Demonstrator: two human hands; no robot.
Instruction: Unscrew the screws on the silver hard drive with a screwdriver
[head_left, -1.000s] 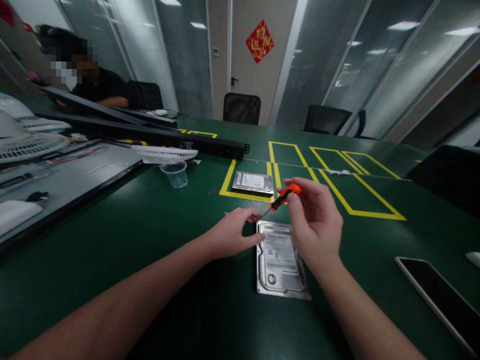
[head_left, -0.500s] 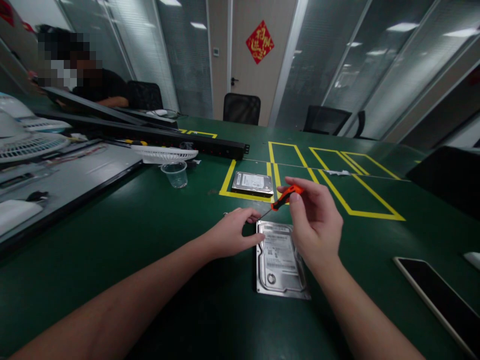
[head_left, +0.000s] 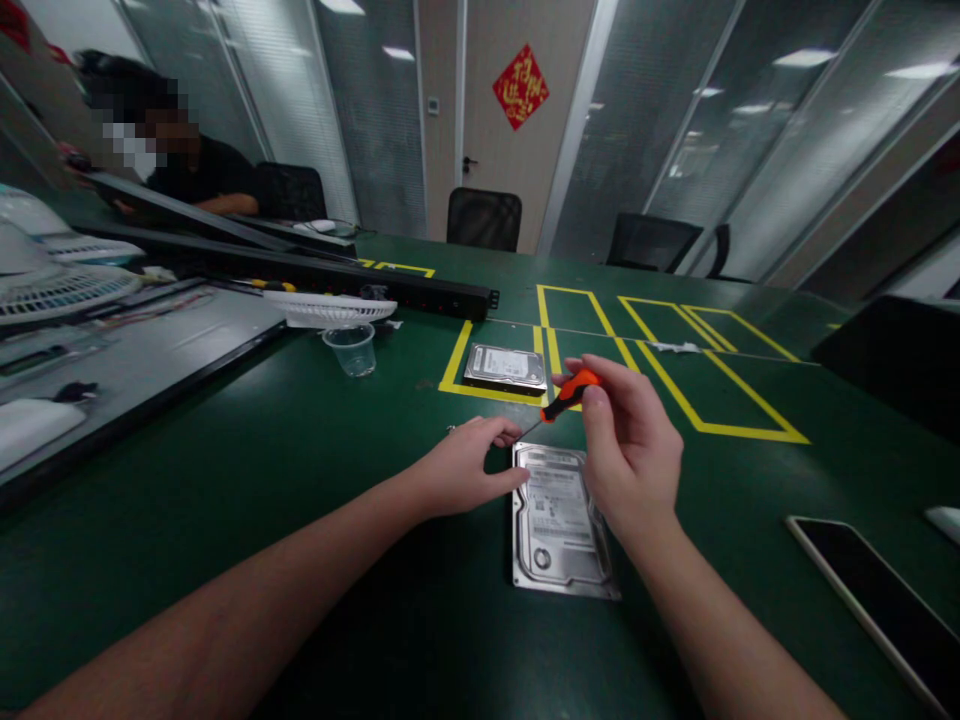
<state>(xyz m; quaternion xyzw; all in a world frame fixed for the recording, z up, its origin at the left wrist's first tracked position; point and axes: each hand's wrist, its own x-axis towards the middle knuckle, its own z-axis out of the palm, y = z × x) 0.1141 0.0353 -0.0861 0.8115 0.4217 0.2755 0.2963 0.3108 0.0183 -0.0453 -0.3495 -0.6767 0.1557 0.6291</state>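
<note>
A silver hard drive (head_left: 559, 520) with a white label lies flat on the green table in front of me. My left hand (head_left: 480, 460) grips its far left corner, thumb on the top face and fingers at the far edge. In my right hand (head_left: 634, 430) is a screwdriver (head_left: 571, 393) with an orange and black handle, pinched between thumb and fingers. Its thin shaft slants down left to the drive's far left corner, by my left fingertips. Whether the tip sits in a screw is too small to tell.
A second hard drive (head_left: 505, 368) lies inside a yellow tape box beyond. Left of it stand a clear plastic cup (head_left: 352, 350), a white fan grille (head_left: 330, 308) and a long black bar (head_left: 427, 294). A phone (head_left: 870, 590) lies at right. Another person (head_left: 202, 170) sits far left.
My right hand and the screwdriver handle have shifted very slightly to the left. The left hand and the hard drive stay in place.
</note>
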